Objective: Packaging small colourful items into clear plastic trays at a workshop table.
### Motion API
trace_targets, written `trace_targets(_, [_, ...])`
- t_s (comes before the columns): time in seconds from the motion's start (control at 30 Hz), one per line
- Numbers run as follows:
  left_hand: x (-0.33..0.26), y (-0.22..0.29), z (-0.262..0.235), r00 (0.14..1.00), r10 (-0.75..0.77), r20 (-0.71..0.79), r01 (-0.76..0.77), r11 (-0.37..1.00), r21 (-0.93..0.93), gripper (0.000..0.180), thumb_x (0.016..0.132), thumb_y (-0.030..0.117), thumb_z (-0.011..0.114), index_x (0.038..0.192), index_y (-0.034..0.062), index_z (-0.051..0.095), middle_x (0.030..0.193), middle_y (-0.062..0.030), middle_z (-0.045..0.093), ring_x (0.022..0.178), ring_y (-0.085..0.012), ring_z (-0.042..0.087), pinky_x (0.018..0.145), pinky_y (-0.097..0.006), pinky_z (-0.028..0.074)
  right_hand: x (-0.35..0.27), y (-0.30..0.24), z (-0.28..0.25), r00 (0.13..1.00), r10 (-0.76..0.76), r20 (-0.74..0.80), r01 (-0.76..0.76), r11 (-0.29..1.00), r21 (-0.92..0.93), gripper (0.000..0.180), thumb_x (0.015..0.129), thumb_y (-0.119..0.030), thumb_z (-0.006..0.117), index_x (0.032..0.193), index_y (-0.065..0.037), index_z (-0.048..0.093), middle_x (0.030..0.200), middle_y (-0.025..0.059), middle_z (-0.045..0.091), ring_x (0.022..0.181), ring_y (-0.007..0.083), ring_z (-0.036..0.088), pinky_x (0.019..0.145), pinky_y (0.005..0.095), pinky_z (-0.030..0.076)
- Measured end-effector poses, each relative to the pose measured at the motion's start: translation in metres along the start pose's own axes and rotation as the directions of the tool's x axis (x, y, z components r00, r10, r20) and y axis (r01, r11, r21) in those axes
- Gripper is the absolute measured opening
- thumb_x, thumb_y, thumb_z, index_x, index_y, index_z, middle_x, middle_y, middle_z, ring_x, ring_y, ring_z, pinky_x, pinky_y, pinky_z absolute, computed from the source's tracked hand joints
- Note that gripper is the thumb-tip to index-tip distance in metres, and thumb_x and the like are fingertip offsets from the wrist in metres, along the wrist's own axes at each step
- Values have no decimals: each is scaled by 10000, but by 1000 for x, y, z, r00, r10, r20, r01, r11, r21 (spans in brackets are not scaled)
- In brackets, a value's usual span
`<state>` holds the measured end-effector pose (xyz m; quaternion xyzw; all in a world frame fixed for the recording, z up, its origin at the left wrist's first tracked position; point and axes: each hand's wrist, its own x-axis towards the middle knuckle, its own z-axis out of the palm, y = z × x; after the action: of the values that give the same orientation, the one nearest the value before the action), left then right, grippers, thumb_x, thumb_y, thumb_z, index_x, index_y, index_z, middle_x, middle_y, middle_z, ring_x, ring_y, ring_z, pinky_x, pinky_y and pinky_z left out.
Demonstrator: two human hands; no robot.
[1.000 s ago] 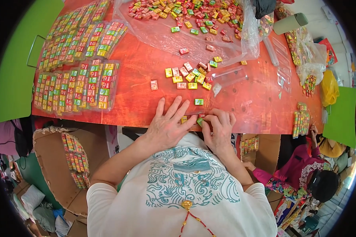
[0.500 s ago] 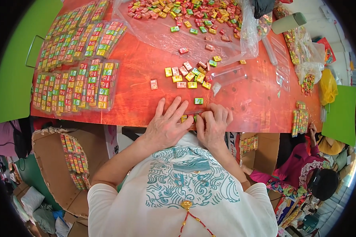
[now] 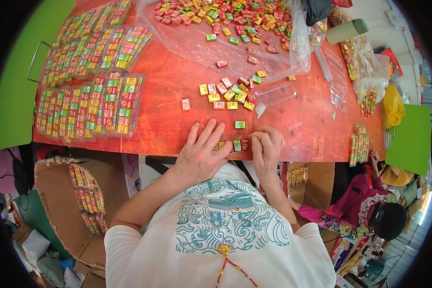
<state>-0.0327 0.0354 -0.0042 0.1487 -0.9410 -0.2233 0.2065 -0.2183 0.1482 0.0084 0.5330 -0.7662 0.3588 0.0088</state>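
A short row of small coloured boxes (image 3: 237, 145) lies at the table's near edge, between my hands. My left hand (image 3: 201, 151) rests palm down with fingers spread, its thumb against the row's left end. Just past the right end, my right hand (image 3: 268, 146) is curled, thumb and fingers drawn together; what they may hold is hidden. One green box (image 3: 240, 125) sits alone beyond the row. Farther off is a loose cluster of yellow, pink and green boxes (image 3: 232, 105), with a lone pink box (image 3: 186, 104) to its left.
Filled clear packs (image 3: 112, 103) cover the table's left side. A large pile of boxes (image 3: 254, 21) lies on plastic sheeting at the back. An empty clear tray (image 3: 277, 93) lies right of the cluster. At right, a person in a magenta top (image 3: 348, 204) is near another pack stack (image 3: 359, 146).
My right hand has shifted slightly right, off the row, so more of its boxes show. My left hand stays nearly in place. The whole view has shifted a little.
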Motion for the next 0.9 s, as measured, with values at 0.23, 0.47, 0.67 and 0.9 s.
trace_targets(0.23, [-4,3,2,997,62,34,-66,991,114,510,880,294,727,1354,148,612,1505,-247,441,1428,-443,379,1094,-668,309,-4,-1,-1,983,-146,115,144,989,25,145,844,-97,710,987,-79,711,1062,82,636,1036,268,583,953,424,362])
trace_targets(0.47, [-4,4,2,1000,4,23,-6,997,71,518,861,310,745,1337,143,627,1490,-266,456,1429,-452,377,1096,-665,301,51,15,5,989,-133,71,147,954,-262,251,869,-129,709,1116,-84,687,1097,89,630,1040,265,592,967,427,371])
trace_targets(0.67, [-5,7,-5,997,-79,24,77,994,76,528,850,327,748,1327,134,633,1527,-267,420,1450,-458,347,1095,-707,259,62,20,15,970,-226,93,244,884,-399,181,864,-157,724,1029,-89,694,1033,59,624,993,241,587,968,424,360])
trace_targets(0.9, [3,2,-2,1000,11,27,-13,998,68,560,854,313,738,1357,110,603,1577,-235,362,1482,-437,300,1117,-728,202,33,2,-13,984,-106,142,138,960,-243,120,869,-141,717,977,-91,718,977,48,635,962,229,588,941,399,357])
